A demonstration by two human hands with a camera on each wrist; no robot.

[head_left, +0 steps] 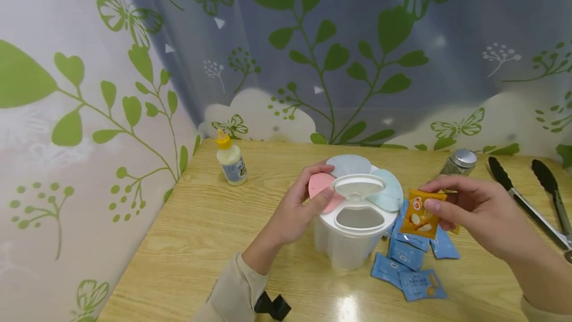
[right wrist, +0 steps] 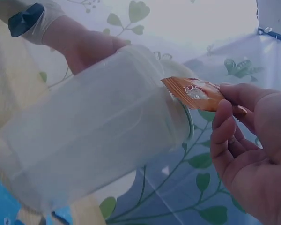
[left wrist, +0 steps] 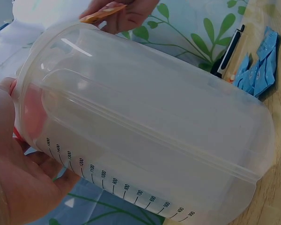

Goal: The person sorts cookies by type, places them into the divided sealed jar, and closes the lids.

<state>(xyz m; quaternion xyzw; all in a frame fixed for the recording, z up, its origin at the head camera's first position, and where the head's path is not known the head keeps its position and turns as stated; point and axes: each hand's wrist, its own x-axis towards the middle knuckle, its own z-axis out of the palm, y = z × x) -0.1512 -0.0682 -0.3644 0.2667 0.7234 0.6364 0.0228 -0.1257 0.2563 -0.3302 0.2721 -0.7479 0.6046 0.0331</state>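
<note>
A clear plastic storage container (head_left: 348, 242) with measuring marks stands on the table, its white top bearing pink, grey and mint flap lids. The front flap (head_left: 359, 186) is raised, exposing an opening. My left hand (head_left: 297, 202) grips the top's left side, thumb over the pink lid (head_left: 322, 185) and fingers round the edge. Right of the container, my right hand (head_left: 478, 212) pinches a small orange snack packet (head_left: 420, 220) between thumb and fingers. Below that packet lies a pile of blue snack packets (head_left: 406, 255). The right wrist view shows the orange packet (right wrist: 196, 93) beside the container's top.
A bottle with a yellow nozzle (head_left: 232, 163) stands at the back left. Behind my right hand are a glass jar with a metal lid (head_left: 460, 162) and black-tipped tongs (head_left: 532, 207). A patterned curtain (head_left: 339, 63) hangs along the table's back edge.
</note>
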